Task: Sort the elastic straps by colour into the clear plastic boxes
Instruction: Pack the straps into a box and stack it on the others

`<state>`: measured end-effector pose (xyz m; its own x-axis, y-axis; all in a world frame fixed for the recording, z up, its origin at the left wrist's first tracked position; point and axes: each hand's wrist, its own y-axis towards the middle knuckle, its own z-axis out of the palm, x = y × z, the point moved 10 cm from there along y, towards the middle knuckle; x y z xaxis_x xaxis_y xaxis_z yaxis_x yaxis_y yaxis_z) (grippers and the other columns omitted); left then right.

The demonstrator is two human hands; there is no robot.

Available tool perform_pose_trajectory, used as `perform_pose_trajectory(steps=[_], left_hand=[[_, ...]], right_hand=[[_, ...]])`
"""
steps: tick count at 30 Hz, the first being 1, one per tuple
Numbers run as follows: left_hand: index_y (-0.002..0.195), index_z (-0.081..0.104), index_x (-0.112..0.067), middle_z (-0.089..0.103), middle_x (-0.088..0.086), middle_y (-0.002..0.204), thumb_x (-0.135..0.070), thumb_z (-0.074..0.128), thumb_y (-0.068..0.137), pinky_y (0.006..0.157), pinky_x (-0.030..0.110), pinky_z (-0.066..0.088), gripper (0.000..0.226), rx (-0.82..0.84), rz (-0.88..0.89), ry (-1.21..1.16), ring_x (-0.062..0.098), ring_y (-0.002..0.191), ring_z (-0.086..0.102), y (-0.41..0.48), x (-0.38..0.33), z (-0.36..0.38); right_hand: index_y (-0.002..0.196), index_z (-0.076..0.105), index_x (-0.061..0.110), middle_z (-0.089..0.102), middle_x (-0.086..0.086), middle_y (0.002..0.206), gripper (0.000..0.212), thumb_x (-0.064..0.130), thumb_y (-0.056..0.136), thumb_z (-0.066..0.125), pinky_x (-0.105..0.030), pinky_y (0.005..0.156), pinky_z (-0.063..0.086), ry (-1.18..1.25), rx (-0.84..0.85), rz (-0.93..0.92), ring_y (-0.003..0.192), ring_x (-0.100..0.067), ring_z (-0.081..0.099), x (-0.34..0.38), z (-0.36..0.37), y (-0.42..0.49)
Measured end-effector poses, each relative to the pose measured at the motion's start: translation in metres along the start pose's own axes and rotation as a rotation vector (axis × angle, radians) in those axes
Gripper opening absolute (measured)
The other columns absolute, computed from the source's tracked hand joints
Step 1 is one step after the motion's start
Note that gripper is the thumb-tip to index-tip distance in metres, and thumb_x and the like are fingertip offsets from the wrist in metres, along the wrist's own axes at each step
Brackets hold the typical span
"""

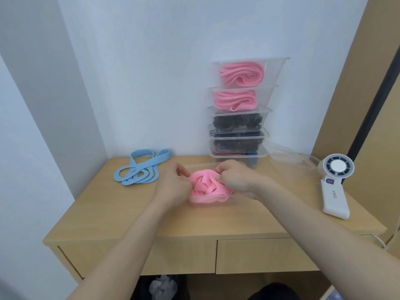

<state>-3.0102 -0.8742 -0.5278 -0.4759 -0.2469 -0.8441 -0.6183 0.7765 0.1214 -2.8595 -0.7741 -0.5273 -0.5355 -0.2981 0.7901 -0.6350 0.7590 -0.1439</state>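
A bunched pink elastic strap (pixel 207 187) lies in an open clear plastic box (pixel 201 166) at the middle of the wooden table (pixel 129 217). My left hand (pixel 173 187) presses the strap's left side. My right hand (pixel 236 178) grips its right side, fingers curled into the bundle. A light blue strap (pixel 140 169) lies loose in loops at the table's back left. A stack of clear boxes (pixel 240 109) stands against the wall: the top two hold pink straps, the ones below hold dark straps.
A white hand-held fan (pixel 335 185) lies at the table's right edge. Clear lids (pixel 287 155) lean beside the stack. Two drawers run under the tabletop, and a brown panel stands to the right.
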Motion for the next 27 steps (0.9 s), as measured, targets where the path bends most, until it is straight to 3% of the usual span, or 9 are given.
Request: perform_pose_trajectory(steps=[3,6,9,12,14,18,22,25,27], left_hand=[[0.093,0.062,-0.014,0.054,-0.002,0.08,0.0,0.063,0.08,0.057,0.027,0.038,0.019,0.038,-0.005,-0.025,0.013,0.067,0.048,0.001,-0.001,0.002],[0.094,0.064,-0.014,0.055,0.001,0.081,0.002,0.062,0.08,0.06,0.028,0.041,0.021,0.065,-0.021,-0.04,0.015,0.068,0.05,0.001,-0.001,0.004],[0.093,0.065,-0.016,0.057,0.002,0.082,0.0,0.06,0.082,0.061,0.029,0.041,0.021,0.087,-0.017,-0.017,0.016,0.07,0.052,0.001,-0.003,0.007],[0.093,0.067,-0.018,0.063,0.002,0.082,-0.003,0.052,0.086,0.062,0.028,0.042,0.022,0.109,0.019,-0.02,0.016,0.069,0.054,-0.003,-0.006,0.007],[0.096,0.069,-0.017,0.065,0.003,0.084,-0.01,0.054,0.087,0.064,0.029,0.042,0.018,0.154,0.052,-0.09,0.016,0.071,0.054,-0.008,-0.006,0.006],[0.092,0.071,-0.023,0.069,0.005,0.096,-0.043,0.059,0.081,0.077,0.03,0.044,0.025,0.201,0.142,-0.22,0.015,0.083,0.059,-0.015,-0.005,0.002],[0.102,0.07,-0.027,0.054,-0.01,0.138,-0.057,0.064,0.08,0.09,0.013,0.038,0.038,0.212,0.201,-0.264,-0.001,0.12,0.054,-0.022,0.002,0.005],[0.125,0.06,-0.03,0.038,-0.031,0.144,-0.071,0.071,0.064,0.089,0.008,0.041,0.074,0.2,0.242,-0.266,-0.008,0.123,0.049,-0.029,-0.001,0.004],[0.139,0.046,-0.035,0.044,-0.029,0.14,-0.071,0.078,0.056,0.087,0.012,0.044,0.096,0.209,0.249,-0.234,-0.009,0.121,0.051,-0.032,-0.001,0.005]], right_hand=[[0.087,0.07,0.011,0.071,-0.013,0.099,0.026,0.005,0.082,0.046,-0.033,0.07,0.05,-0.166,-0.078,0.001,0.087,-0.029,0.064,0.002,-0.007,0.003],[0.091,0.074,0.019,0.072,-0.006,0.098,0.023,0.011,0.085,0.053,-0.034,0.078,0.054,-0.302,-0.144,0.0,0.097,-0.028,0.064,0.006,-0.009,0.001],[0.094,0.074,0.015,0.071,-0.005,0.099,0.019,0.011,0.085,0.057,-0.037,0.078,0.053,-0.564,-0.248,-0.055,0.097,-0.029,0.064,0.022,-0.009,-0.009],[0.114,0.064,0.013,0.056,-0.004,0.119,0.026,0.015,0.087,0.064,-0.043,0.086,0.053,-0.648,-0.338,-0.108,0.108,-0.027,0.059,0.036,-0.015,-0.017],[0.113,0.061,0.017,0.051,-0.002,0.12,0.024,0.016,0.089,0.065,-0.041,0.088,0.05,-0.633,-0.366,-0.147,0.11,-0.025,0.056,0.039,-0.02,-0.02],[0.088,0.067,0.024,0.052,0.005,0.105,0.008,0.017,0.09,0.065,-0.03,0.083,0.044,-0.406,-0.403,-0.259,0.101,-0.017,0.057,0.029,-0.033,-0.022],[0.084,0.068,0.021,0.057,0.004,0.098,0.014,0.007,0.088,0.065,-0.018,0.083,0.042,-0.091,-0.608,-0.427,0.092,-0.004,0.056,0.018,-0.069,-0.046],[0.088,0.063,0.017,0.055,0.002,0.099,0.018,0.0,0.085,0.06,-0.028,0.089,0.044,-0.037,-0.849,-0.425,0.095,-0.009,0.053,-0.011,-0.097,-0.066],[0.095,0.057,0.016,0.049,0.002,0.105,0.024,-0.003,0.08,0.056,-0.039,0.096,0.044,-0.072,-0.937,-0.358,0.105,-0.02,0.052,-0.033,-0.107,-0.07]])
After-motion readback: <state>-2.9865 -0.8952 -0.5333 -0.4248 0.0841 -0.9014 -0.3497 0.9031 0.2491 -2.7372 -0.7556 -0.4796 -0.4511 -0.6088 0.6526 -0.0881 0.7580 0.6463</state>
